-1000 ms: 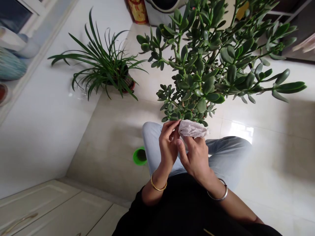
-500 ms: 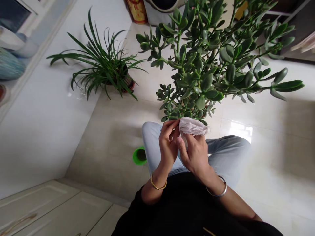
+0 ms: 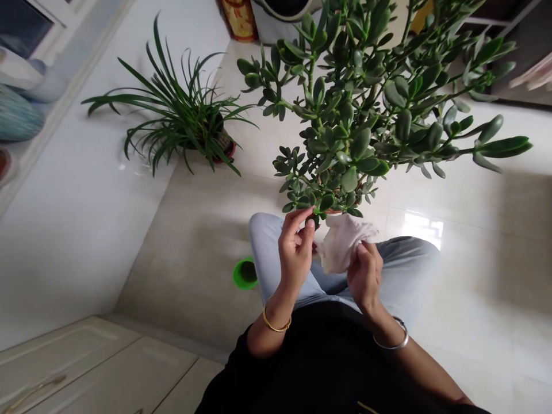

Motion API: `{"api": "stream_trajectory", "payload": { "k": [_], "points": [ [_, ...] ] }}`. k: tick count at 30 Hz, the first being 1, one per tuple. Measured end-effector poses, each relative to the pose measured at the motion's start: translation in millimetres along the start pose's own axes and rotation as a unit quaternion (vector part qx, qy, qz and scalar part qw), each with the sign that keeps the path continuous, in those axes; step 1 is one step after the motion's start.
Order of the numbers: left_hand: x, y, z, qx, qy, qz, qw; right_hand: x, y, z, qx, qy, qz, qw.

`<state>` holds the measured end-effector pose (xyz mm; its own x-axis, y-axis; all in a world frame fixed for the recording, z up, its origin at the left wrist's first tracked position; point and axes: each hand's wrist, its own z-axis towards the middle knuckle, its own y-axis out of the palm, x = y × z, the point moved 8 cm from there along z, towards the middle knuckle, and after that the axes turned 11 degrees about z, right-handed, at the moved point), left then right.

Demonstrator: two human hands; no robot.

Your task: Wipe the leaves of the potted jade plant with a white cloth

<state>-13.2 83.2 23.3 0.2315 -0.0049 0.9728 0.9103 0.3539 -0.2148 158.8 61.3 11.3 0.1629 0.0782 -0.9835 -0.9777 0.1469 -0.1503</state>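
A large jade plant [image 3: 361, 142] with thick green leaves rises in front of me. At its lower front edge, my left hand [image 3: 295, 247] pinches a small leaf between thumb and forefinger; the leaf is mostly hidden by the fingertips. My right hand [image 3: 365, 276] is closed on a crumpled pale cloth [image 3: 345, 241], which hangs to the left of the fingers, just below the plant and apart from the left hand. A bit of the reddish pot rim [image 3: 333, 211] shows between the leaves and the cloth.
A spider-like long-leaved plant [image 3: 185, 115] in a pot stands by the white wall at left. A green cup [image 3: 245, 273] with dark contents sits on the tiled floor beside my left knee. Cream cabinet doors [image 3: 103, 368] are at lower left.
My right hand has drawn the cloth down and to the right, off the leaves beside my left hand. The left hand stays nearly in place.
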Motion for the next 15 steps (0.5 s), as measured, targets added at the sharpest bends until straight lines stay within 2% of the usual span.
{"api": "stream_trajectory", "payload": {
  "k": [2,4,6,9,15],
  "points": [
    [-1,1.2,-1,-0.001,-0.003,-0.001,1.000,16,6,7,0.010,0.079,0.093,0.992],
    [-1,2.7,-1,-0.004,-0.003,0.003,1.000,25,14,14,0.028,0.150,0.187,0.970],
    [0,3.5,-1,-0.004,0.002,0.011,1.000,26,22,20,0.040,0.186,0.241,0.952],
    [2,4.1,-1,-0.003,0.013,0.020,1.000,21,27,28,0.043,0.190,0.257,0.947],
    [5,5.9,-2,-0.003,0.032,0.016,0.999,6,26,37,0.047,0.124,0.161,0.978]
  ]
}}
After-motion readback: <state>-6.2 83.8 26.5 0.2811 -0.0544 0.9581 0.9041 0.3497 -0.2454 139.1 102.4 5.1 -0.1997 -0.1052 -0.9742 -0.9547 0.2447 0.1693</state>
